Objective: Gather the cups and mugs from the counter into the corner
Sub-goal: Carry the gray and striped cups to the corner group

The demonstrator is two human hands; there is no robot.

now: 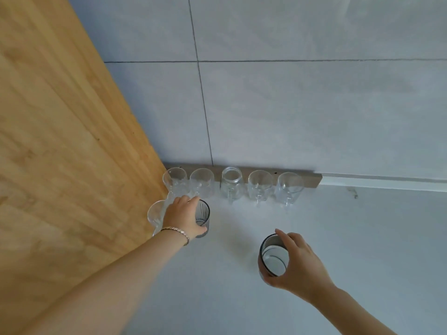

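Several clear glass cups and mugs stand in a row along the back wall: two cups in the corner, then a jar-shaped mug and two handled mugs. In front of the corner, my left hand is closed over a dark ribbed glass standing on the counter. Another clear cup sits just left of it, against the wood panel. My right hand grips a second dark smoked glass by its rim, further right and nearer to me.
A wooden side panel bounds the white counter on the left. Grey wall tiles rise behind, with a brown strip at their foot behind the row.
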